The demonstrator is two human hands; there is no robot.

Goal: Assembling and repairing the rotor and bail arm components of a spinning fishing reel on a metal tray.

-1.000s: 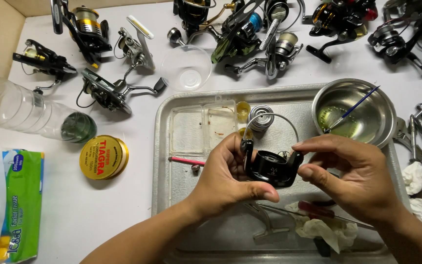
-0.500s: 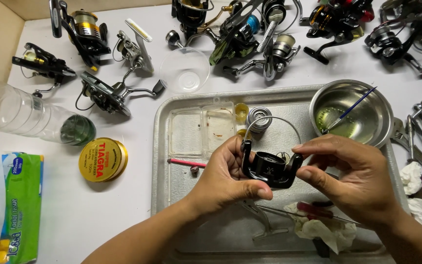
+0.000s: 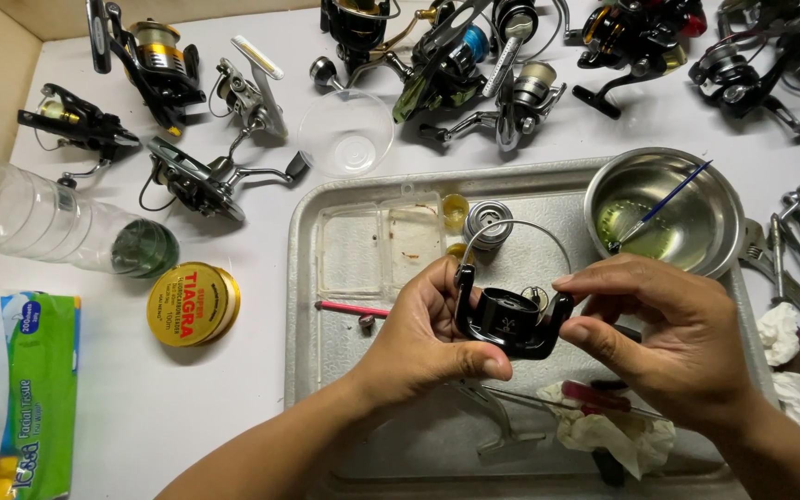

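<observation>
While both hands hold it over the metal tray (image 3: 312, 278), the black reel rotor (image 3: 509, 319) sits between them: the left hand (image 3: 428, 338) has its grip closed around the rotor's left side, with the thumb under it, and the right hand (image 3: 664, 338) pinches the right arm of the rotor with the fingertips. A thin wire bail (image 3: 520, 227) curves up just behind the rotor. Judging from this, the reel is taken apart and the rotor is not yet back on any body; the work looks to be in the middle. Just beyond the hands lie one small metal spool (image 3: 488, 222) and one clear plastic box (image 3: 381, 245); to the right of the right hand stands one steel bowl (image 3: 724, 250) with greenish liquid and one blue-handled brush (image 3: 664, 204) in it. Below the right hand is one crumpled cloth (image 3: 608, 431). Left of the left hand, on the tabletop (image 3: 224, 398), I count one yellow line spool (image 3: 192, 304), one clear bottle (image 3: 48, 227) and one green tissue pack (image 3: 34, 407). Far beyond the hands are about nine fishing reels (image 3: 164, 56), some cut off by the edge.
</observation>
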